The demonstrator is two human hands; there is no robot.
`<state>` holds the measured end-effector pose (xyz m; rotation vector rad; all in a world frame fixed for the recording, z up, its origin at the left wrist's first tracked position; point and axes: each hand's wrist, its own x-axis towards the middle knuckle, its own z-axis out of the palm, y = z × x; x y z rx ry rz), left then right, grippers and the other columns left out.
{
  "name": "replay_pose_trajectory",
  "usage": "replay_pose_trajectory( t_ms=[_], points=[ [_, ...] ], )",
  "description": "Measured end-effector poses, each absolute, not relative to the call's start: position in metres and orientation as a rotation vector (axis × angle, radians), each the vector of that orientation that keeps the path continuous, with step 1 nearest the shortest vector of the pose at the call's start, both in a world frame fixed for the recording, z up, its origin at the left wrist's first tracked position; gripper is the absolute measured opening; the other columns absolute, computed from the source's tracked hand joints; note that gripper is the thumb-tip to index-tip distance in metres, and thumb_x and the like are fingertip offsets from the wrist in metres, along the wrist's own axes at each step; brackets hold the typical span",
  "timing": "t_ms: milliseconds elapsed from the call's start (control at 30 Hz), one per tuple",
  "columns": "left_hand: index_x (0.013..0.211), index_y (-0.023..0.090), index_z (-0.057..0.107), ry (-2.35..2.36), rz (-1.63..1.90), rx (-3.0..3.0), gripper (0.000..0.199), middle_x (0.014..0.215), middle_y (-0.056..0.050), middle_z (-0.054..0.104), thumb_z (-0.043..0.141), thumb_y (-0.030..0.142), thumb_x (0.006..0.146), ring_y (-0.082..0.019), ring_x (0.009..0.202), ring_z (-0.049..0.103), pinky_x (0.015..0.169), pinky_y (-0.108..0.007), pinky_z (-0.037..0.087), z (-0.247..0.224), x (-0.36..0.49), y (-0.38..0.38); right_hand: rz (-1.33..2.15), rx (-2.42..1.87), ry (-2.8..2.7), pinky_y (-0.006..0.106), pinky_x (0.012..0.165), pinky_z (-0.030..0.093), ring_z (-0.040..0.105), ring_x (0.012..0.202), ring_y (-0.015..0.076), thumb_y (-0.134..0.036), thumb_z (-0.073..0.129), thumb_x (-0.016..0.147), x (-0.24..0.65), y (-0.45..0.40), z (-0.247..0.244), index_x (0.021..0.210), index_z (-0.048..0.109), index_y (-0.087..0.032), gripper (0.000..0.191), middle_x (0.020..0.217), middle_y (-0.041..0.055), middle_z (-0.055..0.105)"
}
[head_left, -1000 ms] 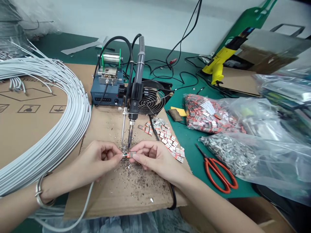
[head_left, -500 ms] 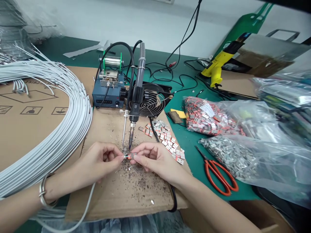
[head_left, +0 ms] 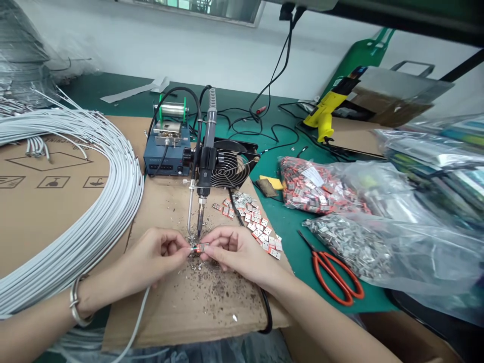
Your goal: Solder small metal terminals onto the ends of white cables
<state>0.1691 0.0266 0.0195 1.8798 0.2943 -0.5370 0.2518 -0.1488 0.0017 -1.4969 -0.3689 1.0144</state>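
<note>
Between thumb and fingers, my left hand (head_left: 166,254) pinches the end of a white cable (head_left: 140,315), whose thin coloured wires show at its tip. My right hand (head_left: 230,249) grips a small orange and silver USB connector (head_left: 201,248). The wire tips meet the connector's orange end, right below the tip of a soldering iron (head_left: 205,171) clamped in a stand. Whether the iron touches them is too small to tell. Solder crumbs lie on the cardboard (head_left: 181,312) under both hands.
A big bundle of white cables (head_left: 124,201) curves along the left. Behind the iron are a blue solder station (head_left: 166,156) and a black fan (head_left: 230,169). Loose connectors (head_left: 260,229), red-handled scissors (head_left: 335,277), bagged parts (head_left: 351,244) and a yellow heat gun (head_left: 327,113) lie to the right.
The camera view has tilted up slightly, so the scene sits lower and a window edge shows. Both hands keep their grips, and the connector is turned a little, showing more orange.
</note>
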Motion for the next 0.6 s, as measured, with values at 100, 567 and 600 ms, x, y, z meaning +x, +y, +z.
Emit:
replay_pose_trajectory(
  t_ms=[100,567,600],
  points=[
    [0.083,0.013,0.059,0.27,-0.576,1.822,0.027,0.05,0.008,0.043,0.052,0.039,0.082,-0.006,0.037,0.041,0.033,-0.015,0.035,0.018,0.168,0.029,1.03,-1.481,-0.394,0.015,0.041,0.034,0.047,0.048,0.0044,-0.032,0.071,0.072,0.254,-0.15,0.002,0.082,0.063,-0.01,0.026,0.069,0.0042,0.067],
    [0.074,0.015,0.066,0.01,-0.405,1.916,0.027,0.067,-0.003,0.059,0.057,0.04,0.081,-0.013,0.06,0.05,0.054,-0.022,0.035,0.019,0.099,-0.013,0.999,-1.505,-0.763,0.02,0.051,0.038,0.052,0.055,0.0094,-0.03,0.065,0.08,0.217,-0.199,0.044,0.084,0.066,-0.016,0.014,0.065,0.0024,0.062],
    [0.076,0.016,0.067,-0.117,-0.37,1.965,0.026,0.069,-0.004,0.063,0.055,0.039,0.083,-0.014,0.062,0.054,0.056,-0.022,0.038,0.014,0.091,-0.018,0.882,-1.571,-0.758,0.021,0.05,0.037,0.051,0.054,0.0104,-0.033,0.063,0.082,0.209,-0.206,0.045,0.087,0.066,-0.019,0.015,0.062,0.002,0.06]
  ],
)
